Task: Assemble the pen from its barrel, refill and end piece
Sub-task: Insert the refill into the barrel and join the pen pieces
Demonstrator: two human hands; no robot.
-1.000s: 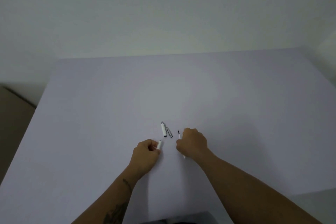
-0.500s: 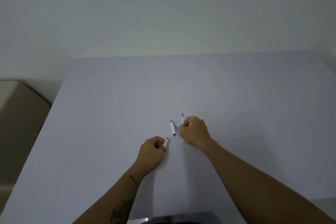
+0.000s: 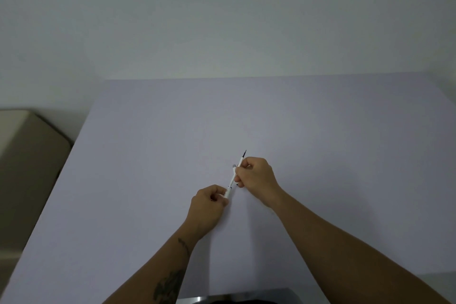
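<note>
Both hands were over the near middle of the pale lilac table, close together; left hand sat lower and nearer the camera, fingers curled tight round the white barrel, only its short upper end poking out past the fingertips toward the upper right; right hand was just up and right of it, fingers pinched closed on the refill; refill was thin and white, tilted from lower left to upper right, dark pointed tip up at the far end above the right hand; its lower end met the mouth of the barrel, so the two formed one slanted line between the hands; how far in the refill sat could not be told; small black marks showed on the white shaft near the barrel mouth; a short white piece with a grey end, the end piece, lay on the table just behind the refill, mostly hidden by the right hand's fingers; a small dark bit showed below the right thumb, too small to identify; both forearms bare, left one tattooed; a beige object stood off the table's left edge; plain grey wall behind
</note>
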